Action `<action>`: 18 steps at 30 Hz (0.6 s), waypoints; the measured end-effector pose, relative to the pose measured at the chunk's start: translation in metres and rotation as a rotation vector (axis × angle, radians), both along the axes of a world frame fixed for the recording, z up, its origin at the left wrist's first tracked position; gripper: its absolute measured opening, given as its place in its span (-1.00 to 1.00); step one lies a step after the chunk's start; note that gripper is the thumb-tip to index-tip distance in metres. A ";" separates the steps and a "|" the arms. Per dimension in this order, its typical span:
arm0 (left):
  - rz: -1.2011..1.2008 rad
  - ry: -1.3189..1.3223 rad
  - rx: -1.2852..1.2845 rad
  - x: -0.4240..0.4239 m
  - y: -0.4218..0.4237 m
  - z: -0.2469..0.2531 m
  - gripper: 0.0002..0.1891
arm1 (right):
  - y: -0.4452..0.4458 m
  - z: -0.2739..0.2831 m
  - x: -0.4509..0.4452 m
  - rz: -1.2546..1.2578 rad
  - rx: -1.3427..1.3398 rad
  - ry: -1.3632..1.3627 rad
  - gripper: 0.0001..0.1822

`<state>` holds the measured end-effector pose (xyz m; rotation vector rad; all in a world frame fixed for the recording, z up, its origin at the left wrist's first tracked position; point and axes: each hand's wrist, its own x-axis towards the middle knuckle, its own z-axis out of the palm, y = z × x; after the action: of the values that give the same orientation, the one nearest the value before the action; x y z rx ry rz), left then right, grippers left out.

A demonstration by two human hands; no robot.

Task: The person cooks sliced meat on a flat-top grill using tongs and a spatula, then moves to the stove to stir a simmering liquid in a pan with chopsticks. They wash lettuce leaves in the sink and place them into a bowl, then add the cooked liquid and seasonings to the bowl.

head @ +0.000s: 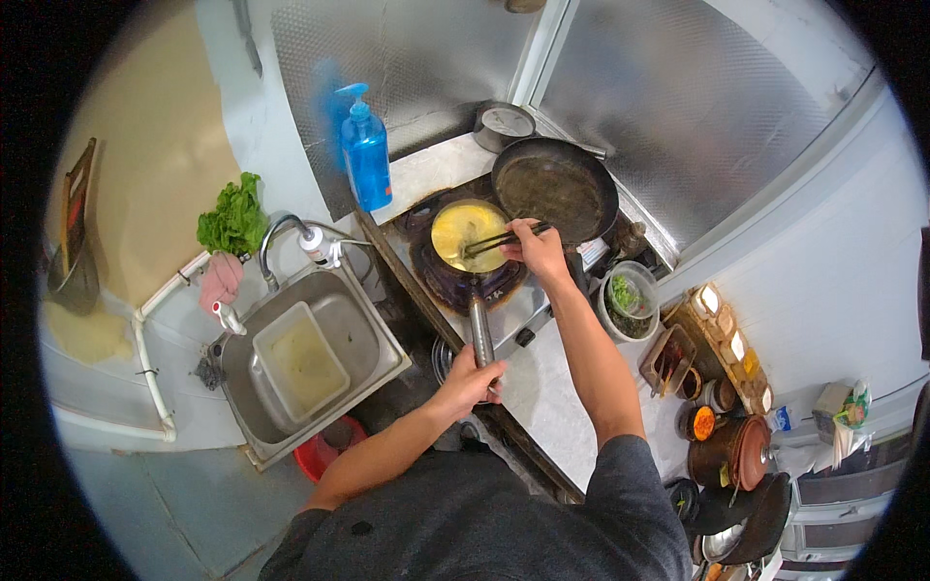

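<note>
My left hand (471, 385) grips the metal handle (479, 330) of a small frying pan that sits on the stove burner. Yellow liquid that looks like beaten egg (468, 226) covers the pan's bottom, with a paler, churned patch near the middle. In my right hand (536, 248) is a pair of dark chopsticks (485, 245), their tips in the yellow mixture. Just behind that hand lies a large black frying pan (556, 185), with a dark, worn inside.
A blue pump bottle (365, 156) stands left of the stove (429, 279). The steel sink (370, 341) holds a plastic basin (272, 356) of cloudy water. At right are a tub with chopped greens (628, 298), a spice rack (726, 341) and a lidded brown pot (716, 454).
</note>
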<state>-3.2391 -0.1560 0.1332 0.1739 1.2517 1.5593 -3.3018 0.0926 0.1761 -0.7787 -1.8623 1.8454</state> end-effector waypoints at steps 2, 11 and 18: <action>0.014 -0.016 0.061 -0.007 -0.007 0.001 -0.71 | 0.003 0.001 -0.001 -0.050 0.048 0.080 -0.70; 0.037 0.085 0.017 -0.061 -0.060 0.003 -0.82 | 0.040 0.000 0.012 -0.043 0.682 -0.130 -0.70; 0.023 0.163 -0.034 -0.092 -0.082 0.007 -0.86 | 0.016 -0.011 0.023 0.120 -0.033 -0.002 -0.70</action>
<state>-3.3312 -0.2378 0.1405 0.2695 1.4112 1.5674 -3.2791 0.1083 0.1655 -0.6933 -1.9225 1.9533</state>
